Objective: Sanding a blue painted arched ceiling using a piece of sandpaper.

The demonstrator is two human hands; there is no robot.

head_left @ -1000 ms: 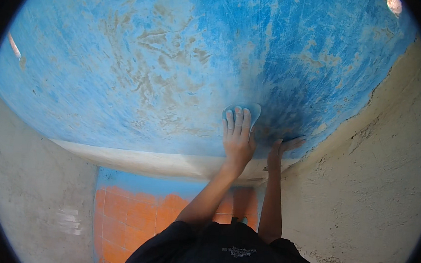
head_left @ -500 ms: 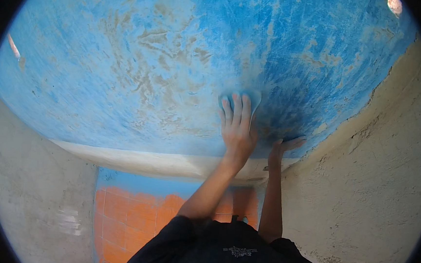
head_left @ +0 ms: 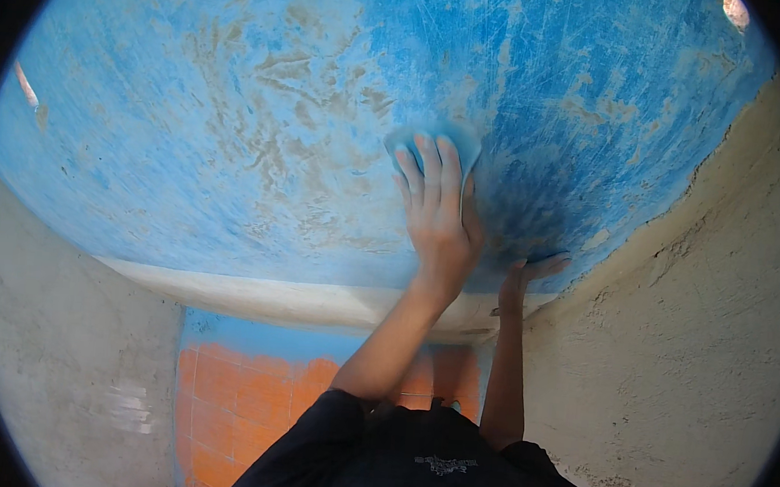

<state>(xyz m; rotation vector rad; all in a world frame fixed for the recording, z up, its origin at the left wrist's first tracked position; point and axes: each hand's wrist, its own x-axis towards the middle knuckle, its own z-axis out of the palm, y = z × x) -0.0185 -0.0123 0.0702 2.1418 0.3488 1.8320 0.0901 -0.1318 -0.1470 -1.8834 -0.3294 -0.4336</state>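
Observation:
A blue-painted wall (head_left: 554,101) with worn, patchy paint fills the upper view. My left hand (head_left: 438,202) presses a thin, rounded pale-blue sanding sheet (head_left: 472,148) flat to this wall, fingers lying over it and the thumb along its right edge. The sheet's underside is hidden, and its outline is slightly blurred. Lower and to the right, my right hand (head_left: 537,267) rests against the blue wall near its corner, fingers stretched out and holding nothing.
A white ledge (head_left: 332,301) runs along the blue wall's bottom. Below lies an orange tiled floor (head_left: 235,395) with a band of pale blue dust (head_left: 252,333) beside the wall. Bare plaster walls stand on the left (head_left: 58,329) and right (head_left: 663,353).
My left hand has slid up the wall and slightly left with the sanding sheet beneath its fingers. My right hand stays almost where it was.

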